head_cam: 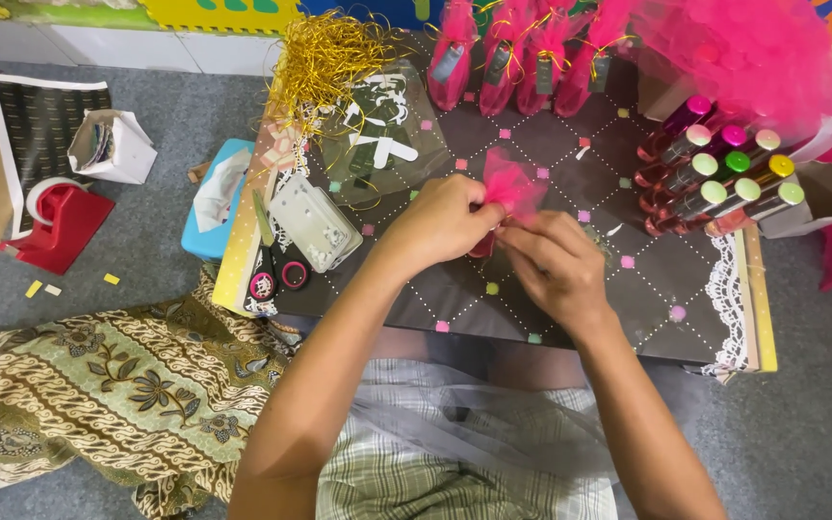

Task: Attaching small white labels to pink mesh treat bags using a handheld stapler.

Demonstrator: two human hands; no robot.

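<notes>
- Left hand [445,223] is pinching the pink tulle bundle [510,188] at its neck — fingers pressed together.
- Right hand [556,260] is gripping its base, over the dark patterned board [532,144].

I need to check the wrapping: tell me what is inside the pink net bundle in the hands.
Both hands, left and right, pinch the pink net bundle. Only gathered netting shows; its contents are covered by netting and fingers.
</notes>
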